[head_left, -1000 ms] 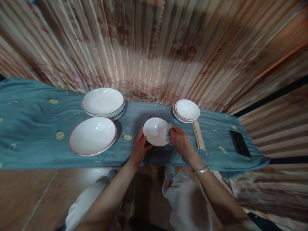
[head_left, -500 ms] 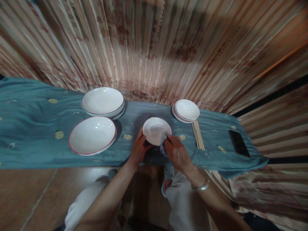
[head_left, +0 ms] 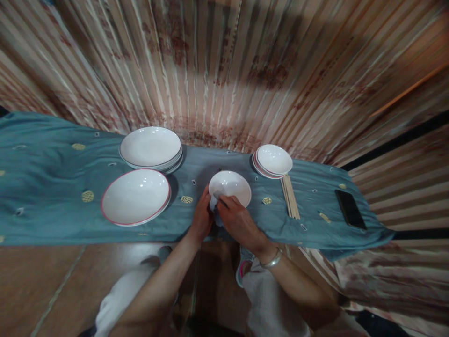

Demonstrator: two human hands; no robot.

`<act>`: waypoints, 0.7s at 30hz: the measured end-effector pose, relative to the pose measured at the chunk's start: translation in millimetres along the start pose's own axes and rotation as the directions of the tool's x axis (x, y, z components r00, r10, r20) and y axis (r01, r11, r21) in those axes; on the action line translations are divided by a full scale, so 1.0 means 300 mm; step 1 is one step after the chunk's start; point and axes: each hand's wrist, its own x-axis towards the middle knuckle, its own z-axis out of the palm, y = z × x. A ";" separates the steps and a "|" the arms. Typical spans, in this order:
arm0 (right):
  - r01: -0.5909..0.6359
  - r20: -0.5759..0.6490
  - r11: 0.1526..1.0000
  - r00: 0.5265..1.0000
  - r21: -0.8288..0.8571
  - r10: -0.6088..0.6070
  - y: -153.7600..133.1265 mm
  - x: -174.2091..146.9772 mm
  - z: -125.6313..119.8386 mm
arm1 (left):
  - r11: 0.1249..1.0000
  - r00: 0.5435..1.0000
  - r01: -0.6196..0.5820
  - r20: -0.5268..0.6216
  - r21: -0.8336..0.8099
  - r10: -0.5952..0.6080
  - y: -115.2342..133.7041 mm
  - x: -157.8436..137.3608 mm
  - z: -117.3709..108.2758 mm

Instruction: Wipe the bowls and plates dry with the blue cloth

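Note:
A small white bowl is tilted toward me over the front half of the table. My left hand grips its left rim, fingers closed round the edge. My right hand pinches a pale bluish cloth against the front left part of the bowl's rim and inside. Much of the cloth is hidden behind the fingers, and the bowl's near edge is covered by my right hand.
Left of my hands stand red-rimmed bowls and a stack of dark-rimmed bowls. To the right are stacked small bowls, chopsticks and a black phone on the blue-green tablecloth. A curtain hangs behind.
My right hand has moved left with the cloth, from the bowl's right front rim to its left front side. My left hand still holds the bowl in nearly the same place.

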 end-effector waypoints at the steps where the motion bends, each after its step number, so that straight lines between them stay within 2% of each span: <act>1: 0.006 0.009 1.000 1.000 -0.004 -0.006 0.000 0.013 0.004 | 1.000 1.000 -0.003 -0.008 -0.002 0.003 -0.004 0.003 -0.003; 9: 0.056 -0.023 0.996 0.998 -0.062 -0.058 0.012 0.103 0.025 | 0.999 0.996 0.027 -0.078 -0.039 -0.030 -0.015 0.012 -0.009; 14: 0.018 -0.028 0.999 0.999 -0.048 -0.019 0.024 0.148 0.034 | 0.980 0.973 0.185 -0.130 -0.071 -0.193 -0.006 0.006 0.000; 17: 0.001 -0.010 0.999 1.000 -0.044 -0.001 0.038 0.173 0.030 | 0.969 0.964 0.234 -0.114 -0.079 -0.242 0.002 0.002 0.005; 21: -0.034 0.026 0.999 0.999 -0.028 0.035 0.067 0.195 0.027 | 0.977 0.976 0.211 -0.041 -0.033 -0.212 0.015 -0.003 0.007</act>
